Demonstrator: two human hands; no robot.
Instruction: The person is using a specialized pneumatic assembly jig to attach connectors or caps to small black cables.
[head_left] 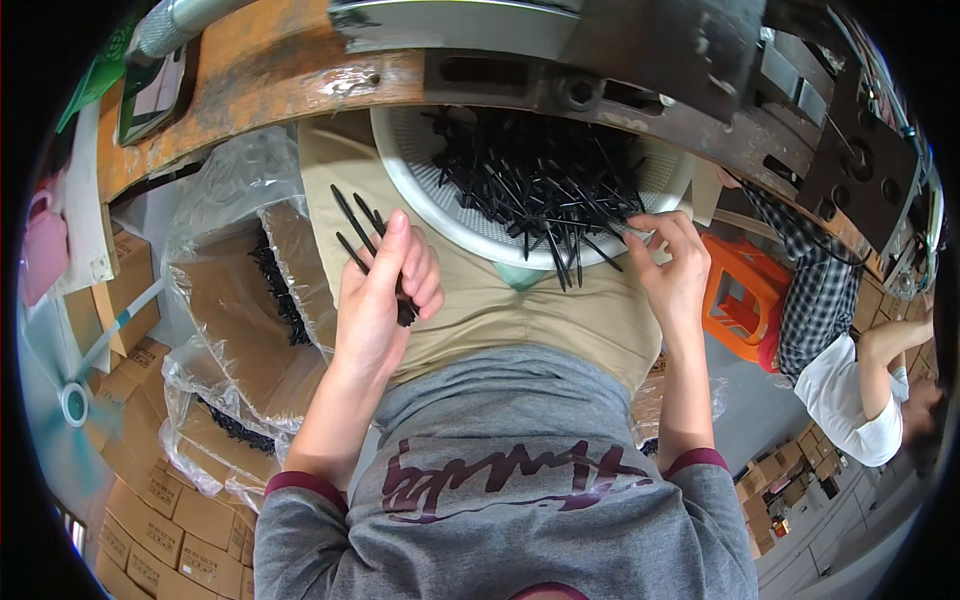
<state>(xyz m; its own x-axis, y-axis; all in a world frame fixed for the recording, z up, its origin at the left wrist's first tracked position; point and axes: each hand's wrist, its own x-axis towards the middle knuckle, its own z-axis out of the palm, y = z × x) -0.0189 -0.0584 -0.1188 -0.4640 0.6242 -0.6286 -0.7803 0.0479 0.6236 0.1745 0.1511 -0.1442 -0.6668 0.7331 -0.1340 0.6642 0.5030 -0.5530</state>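
My left hand (385, 285) is closed round several slim black pointed sticks (350, 215), which look like plastic; their tips fan out past my thumb and their blunt ends show below my fingers. In my lap rests a round white plastic basket (420, 205), heaped with a tangle of similar black sticks (540, 175), some jutting over its near rim. At the right side of that rim is my right hand (675, 265), thumb and forefinger pinched at the end of a black stick. The exact grip there is partly lost against the dark pile.
A workbench edge (300, 85) with dark metal machine parts (510, 80) runs beyond the basket. Plastic-lined cartons (235, 330) with black pieces stand at left, near a fan (73, 403). At right are an orange stool (742, 295) and another person (850, 395).
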